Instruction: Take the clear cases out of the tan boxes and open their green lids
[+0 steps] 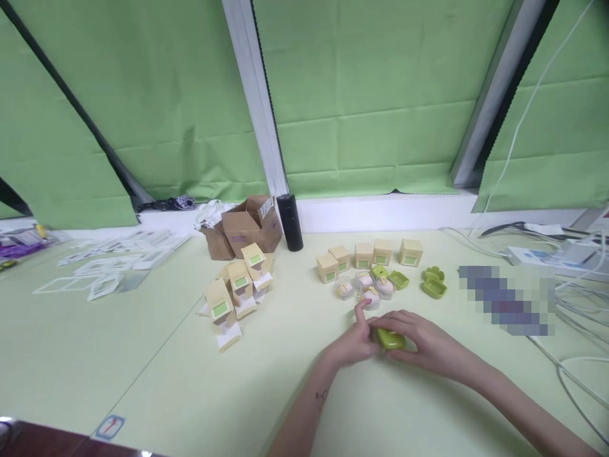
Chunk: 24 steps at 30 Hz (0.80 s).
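Note:
Both my hands meet over a small green case (391,339) on the pale table (143,355). My right hand (421,343) curls over the case from the right and grips it. My left hand (354,343) pinches the case's left end, its forefinger raised. Just beyond lie several small clear pots (365,284) with pale contents, more green cases (432,284) and a row of closed tan boxes (368,255).
A pile of open tan boxes (238,295) lies at centre left, with a brown carton (247,231) and a black cylinder (290,222) behind. White card pieces (109,266) spread at far left. Cables and a power strip (547,257) fill the right side.

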Each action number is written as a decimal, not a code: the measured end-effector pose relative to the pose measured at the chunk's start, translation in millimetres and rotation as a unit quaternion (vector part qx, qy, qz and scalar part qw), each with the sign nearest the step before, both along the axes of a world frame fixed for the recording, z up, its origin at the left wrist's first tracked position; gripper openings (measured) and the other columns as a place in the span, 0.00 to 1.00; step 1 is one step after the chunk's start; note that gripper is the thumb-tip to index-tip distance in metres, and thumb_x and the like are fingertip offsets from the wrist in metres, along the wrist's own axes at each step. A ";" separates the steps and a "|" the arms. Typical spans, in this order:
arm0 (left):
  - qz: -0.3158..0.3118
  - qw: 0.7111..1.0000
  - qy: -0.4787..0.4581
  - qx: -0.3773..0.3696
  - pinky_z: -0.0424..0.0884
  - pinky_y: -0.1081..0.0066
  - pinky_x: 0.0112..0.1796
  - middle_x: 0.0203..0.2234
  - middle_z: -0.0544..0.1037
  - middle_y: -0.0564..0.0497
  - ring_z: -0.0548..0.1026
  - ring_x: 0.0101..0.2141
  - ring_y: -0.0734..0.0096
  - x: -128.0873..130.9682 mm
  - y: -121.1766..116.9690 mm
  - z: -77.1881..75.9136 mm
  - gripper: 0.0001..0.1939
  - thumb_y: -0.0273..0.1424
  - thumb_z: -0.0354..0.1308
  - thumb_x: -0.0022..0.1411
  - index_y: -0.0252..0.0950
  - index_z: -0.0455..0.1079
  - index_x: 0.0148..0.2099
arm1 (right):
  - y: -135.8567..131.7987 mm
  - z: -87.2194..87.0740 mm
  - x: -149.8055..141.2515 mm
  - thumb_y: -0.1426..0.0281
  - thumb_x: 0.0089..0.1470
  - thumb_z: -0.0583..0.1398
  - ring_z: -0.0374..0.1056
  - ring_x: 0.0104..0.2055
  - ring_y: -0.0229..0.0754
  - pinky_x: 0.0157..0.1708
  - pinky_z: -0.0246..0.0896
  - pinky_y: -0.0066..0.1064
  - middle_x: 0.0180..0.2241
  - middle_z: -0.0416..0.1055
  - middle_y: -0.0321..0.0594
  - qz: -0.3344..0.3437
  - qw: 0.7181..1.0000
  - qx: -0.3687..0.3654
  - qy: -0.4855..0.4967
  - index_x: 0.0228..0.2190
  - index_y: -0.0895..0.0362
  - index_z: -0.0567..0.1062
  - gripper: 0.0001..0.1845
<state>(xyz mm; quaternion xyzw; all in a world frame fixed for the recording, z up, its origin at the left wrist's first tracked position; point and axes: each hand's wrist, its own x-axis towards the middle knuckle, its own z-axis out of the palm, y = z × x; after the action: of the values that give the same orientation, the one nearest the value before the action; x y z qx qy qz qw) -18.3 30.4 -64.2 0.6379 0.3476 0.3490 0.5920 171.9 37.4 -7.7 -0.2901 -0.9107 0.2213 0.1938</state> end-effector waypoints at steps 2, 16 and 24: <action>0.018 1.000 0.010 0.019 0.68 0.60 0.45 0.52 0.69 0.42 0.72 0.48 0.62 -1.6 -0.1 3.4 0.46 0.18 0.55 0.47 0.41 0.35 0.63 | 0.5 -3.3 -2.3 0.69 0.54 0.59 0.65 0.52 0.49 0.48 0.65 0.43 0.50 0.71 0.39 -0.002 1.000 0.003 0.008 0.51 0.47 0.68 0.22; 0.185 0.886 0.350 0.240 0.57 0.50 0.54 0.44 0.74 0.44 0.65 0.52 0.53 12.4 89.2 79.8 0.10 0.31 0.56 0.58 0.36 0.71 0.43 | -6.5 -10.1 -6.6 0.73 0.44 0.64 0.63 0.47 0.51 0.39 0.64 0.37 0.45 0.70 0.42 -0.113 0.988 -0.031 -0.098 0.48 0.52 0.68 0.27; 0.222 0.783 0.513 0.272 0.68 0.54 0.47 0.50 0.70 0.45 0.71 0.47 0.61 -12.3 138.2 123.4 0.16 0.36 0.54 0.63 0.35 0.66 0.51 | -11.9 -14.0 9.8 0.76 0.39 0.59 0.63 0.45 0.53 0.40 0.63 0.42 0.42 0.68 0.43 -0.142 0.984 -0.067 -0.080 0.42 0.54 0.69 0.23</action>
<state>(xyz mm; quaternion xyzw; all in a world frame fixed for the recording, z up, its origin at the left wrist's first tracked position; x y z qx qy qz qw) -30.6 168.6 59.2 0.7627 0.6225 0.1721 0.0343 181.7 25.5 -21.7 -0.4452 -0.8560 0.2285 0.1299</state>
